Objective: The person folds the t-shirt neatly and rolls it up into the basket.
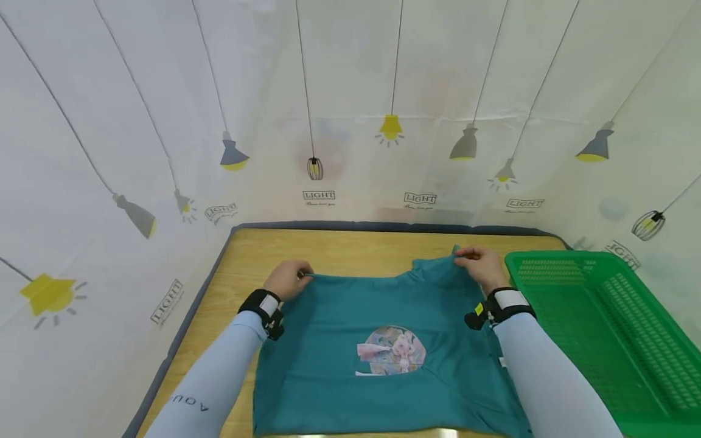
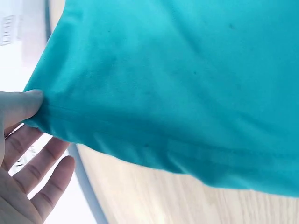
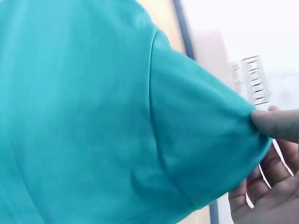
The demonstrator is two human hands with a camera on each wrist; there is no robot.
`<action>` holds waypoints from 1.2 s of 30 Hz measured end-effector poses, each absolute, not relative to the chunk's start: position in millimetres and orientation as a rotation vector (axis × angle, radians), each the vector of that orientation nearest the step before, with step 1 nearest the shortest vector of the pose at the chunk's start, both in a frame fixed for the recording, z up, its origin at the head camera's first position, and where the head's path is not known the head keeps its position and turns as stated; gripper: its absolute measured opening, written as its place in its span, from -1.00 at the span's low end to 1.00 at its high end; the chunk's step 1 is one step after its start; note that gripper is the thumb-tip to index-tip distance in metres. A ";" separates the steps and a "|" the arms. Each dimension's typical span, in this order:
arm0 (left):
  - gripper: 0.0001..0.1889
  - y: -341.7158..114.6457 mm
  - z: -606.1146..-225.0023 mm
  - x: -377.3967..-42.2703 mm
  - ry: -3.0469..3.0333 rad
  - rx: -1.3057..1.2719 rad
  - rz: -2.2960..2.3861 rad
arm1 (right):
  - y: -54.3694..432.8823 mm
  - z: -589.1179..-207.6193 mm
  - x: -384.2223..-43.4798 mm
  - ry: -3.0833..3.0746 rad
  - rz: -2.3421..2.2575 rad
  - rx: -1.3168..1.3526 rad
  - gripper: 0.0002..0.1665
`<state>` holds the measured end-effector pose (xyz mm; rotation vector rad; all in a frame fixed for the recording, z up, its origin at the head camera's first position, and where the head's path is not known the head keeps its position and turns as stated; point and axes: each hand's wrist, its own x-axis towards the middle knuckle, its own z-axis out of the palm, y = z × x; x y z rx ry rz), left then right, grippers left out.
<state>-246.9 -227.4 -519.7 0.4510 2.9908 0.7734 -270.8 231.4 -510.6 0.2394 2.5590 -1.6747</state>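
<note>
A teal T-shirt (image 1: 323, 340) with a round floral print (image 1: 397, 350) lies sideways across the table, its far edge raised between both hands. My left hand (image 1: 287, 280) pinches the far left corner, at the hem, between thumb and forefinger; the other fingers spread loosely below the cloth in the left wrist view. At the far right, my right hand (image 1: 482, 267) pinches the end of a short sleeve (image 3: 201, 116). The sleeve seam shows plainly in the right wrist view. The shirt's near edge rests along the front of the table.
A green plastic basket (image 1: 588, 328) with slatted walls stands to the right, close to my right forearm. The wooden table (image 1: 339, 249) ends in a dark border at the back. Behind it hangs a white sheet (image 1: 350, 73) printed with lamps.
</note>
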 end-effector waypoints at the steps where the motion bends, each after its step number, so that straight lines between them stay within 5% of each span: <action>1: -0.86 -229.9 -518.5 -244.5 2.986 0.475 0.795 | 230.8 -508.1 -265.9 2.559 -1.708 0.253 -0.65; 16: -0.91 -245.8 -525.8 -157.2 3.041 0.666 0.628 | 229.6 -505.7 -175.4 2.684 -1.664 0.286 -0.65; 36: -0.85 -251.7 -560.8 -119.9 3.078 0.728 0.599 | 225.5 -540.6 -145.2 2.917 -1.627 0.497 -0.79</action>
